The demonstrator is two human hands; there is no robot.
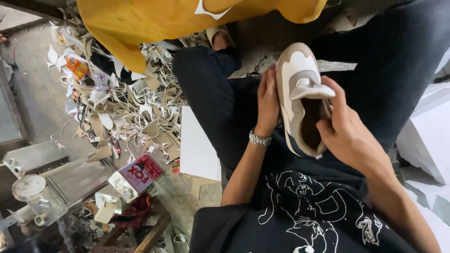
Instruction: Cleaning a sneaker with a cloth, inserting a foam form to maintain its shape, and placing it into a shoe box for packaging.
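Shoe [300, 93]: beige and white, strap across the top, held over the lap. Left hand [267, 100] flat against its side; right hand [344, 126] grips the opening edge. Red-and-white can [136, 177] lies on the floor, lower left, beside the scrap pile [131, 107].

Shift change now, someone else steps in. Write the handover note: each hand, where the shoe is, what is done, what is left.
Left hand: flat against the outer side of the beige-and-white shoe, steadying it over the lap.
Right hand: fingers grip the shoe's opening edge, thumb by the white tongue.
Shoe: held up, toe pointing away, upper assembled, no laces visible.
Around: offcut scraps piled on the floor to the left, a white sheet by the knee.
Left: cannot tell from this view.
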